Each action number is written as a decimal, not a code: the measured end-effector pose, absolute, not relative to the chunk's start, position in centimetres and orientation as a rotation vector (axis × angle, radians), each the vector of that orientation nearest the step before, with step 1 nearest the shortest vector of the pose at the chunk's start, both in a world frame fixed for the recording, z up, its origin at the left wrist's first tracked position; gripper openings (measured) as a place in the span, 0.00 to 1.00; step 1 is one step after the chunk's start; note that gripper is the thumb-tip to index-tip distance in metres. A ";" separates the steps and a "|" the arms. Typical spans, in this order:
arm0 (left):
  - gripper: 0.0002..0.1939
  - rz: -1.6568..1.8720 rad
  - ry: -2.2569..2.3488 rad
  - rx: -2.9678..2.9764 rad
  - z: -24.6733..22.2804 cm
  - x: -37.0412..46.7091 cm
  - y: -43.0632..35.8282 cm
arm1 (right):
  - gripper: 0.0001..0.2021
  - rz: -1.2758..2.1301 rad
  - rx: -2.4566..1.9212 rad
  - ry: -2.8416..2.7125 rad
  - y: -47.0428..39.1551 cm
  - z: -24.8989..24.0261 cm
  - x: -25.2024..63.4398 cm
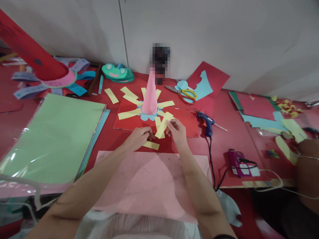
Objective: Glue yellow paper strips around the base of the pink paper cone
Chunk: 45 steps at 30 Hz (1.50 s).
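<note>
A pink paper cone (150, 96) stands upright on a blue scalloped base (145, 117), with several yellow strips (129, 114) spread around it on red sheets (183, 122). My right hand (177, 131) pinches a yellow strip (163, 124) between thumb and fingers, tilted over another strip in front of the cone. My left hand (142, 137) is low over the table to the left, its fingers curled; whatever they hold, if anything, is hidden. Beside those fingers lies another loose yellow strip (152, 145).
Scissors (184, 93), a blue glue gun (206, 122) with a cord and a purple power box (238, 163) are on the right. Packed green sheets (57, 132) and a red paper tube (32, 46) are left. A person's arm (309, 166) rests at far right.
</note>
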<state>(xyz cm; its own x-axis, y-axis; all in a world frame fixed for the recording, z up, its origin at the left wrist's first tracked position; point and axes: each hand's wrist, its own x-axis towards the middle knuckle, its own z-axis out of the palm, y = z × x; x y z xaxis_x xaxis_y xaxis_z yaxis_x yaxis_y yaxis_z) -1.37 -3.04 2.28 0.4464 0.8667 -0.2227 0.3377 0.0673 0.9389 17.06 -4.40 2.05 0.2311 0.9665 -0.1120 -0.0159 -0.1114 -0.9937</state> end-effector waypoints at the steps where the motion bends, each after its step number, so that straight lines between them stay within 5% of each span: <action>1: 0.09 0.583 1.121 1.538 2.2 -1.3 -3.0 | 0.16 1.118 -1.393 -0.982 -4.4 2.1 17.1; 10: 0.10 0.857 1.170 1.433 2.4 -0.9 -2.7 | 0.18 1.209 -1.332 -1.065 -4.9 1.4 15.6; 45: 0.13 0.780 1.152 1.401 2.3 -1.0 -2.7 | 0.16 1.181 -1.375 -1.123 -4.9 1.7 15.7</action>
